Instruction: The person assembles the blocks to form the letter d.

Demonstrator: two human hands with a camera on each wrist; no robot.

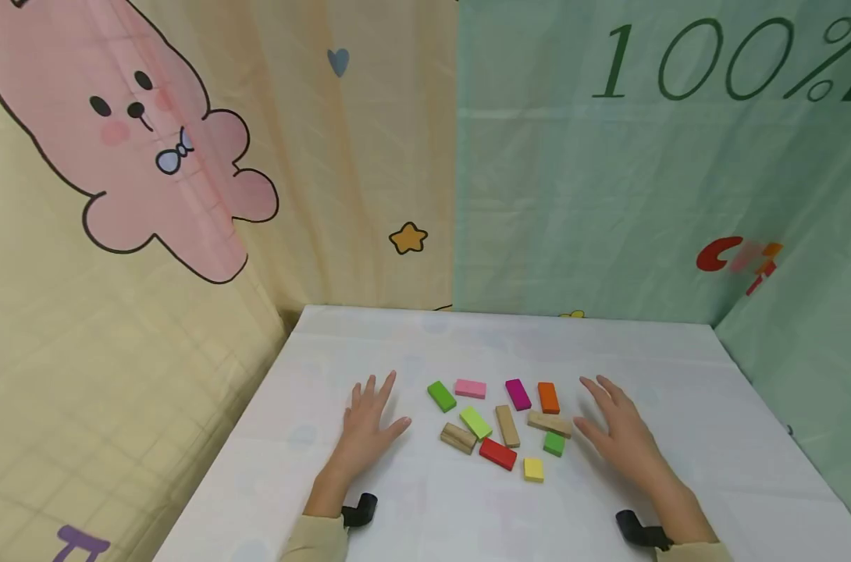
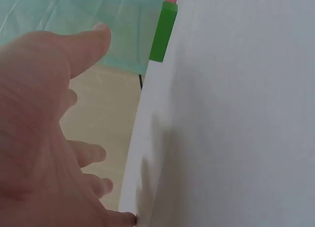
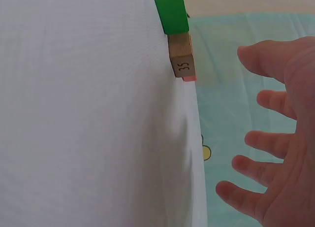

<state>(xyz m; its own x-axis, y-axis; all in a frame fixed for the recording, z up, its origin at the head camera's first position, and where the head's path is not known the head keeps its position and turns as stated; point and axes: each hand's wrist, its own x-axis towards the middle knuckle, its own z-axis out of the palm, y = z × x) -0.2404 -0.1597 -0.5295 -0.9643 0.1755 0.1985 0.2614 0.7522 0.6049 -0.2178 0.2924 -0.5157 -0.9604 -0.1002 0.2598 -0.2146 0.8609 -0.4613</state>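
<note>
Several coloured and plain wooden blocks lie loose on the white table between my hands. My left hand (image 1: 362, 435), fingers spread, is left of the green block (image 1: 442, 396) and holds nothing. To the right, my right hand (image 1: 624, 439) is spread and bare, closest to a plain wooden block (image 1: 549, 424) and a small green block (image 1: 554, 444). Among the others are a pink block (image 1: 471, 389), a magenta block (image 1: 518, 395), an orange block (image 1: 548, 398), a red block (image 1: 498, 453) and a yellow block (image 1: 533, 470). The right wrist view shows "35" on a wooden block (image 3: 182, 57).
A white cloth covers the table (image 1: 411, 515). Behind it hang a cream curtain (image 1: 369, 156) and a green curtain (image 1: 573, 195). A black strap mount (image 1: 359, 510) sits on the left wrist, another black mount (image 1: 639, 531) on the right.
</note>
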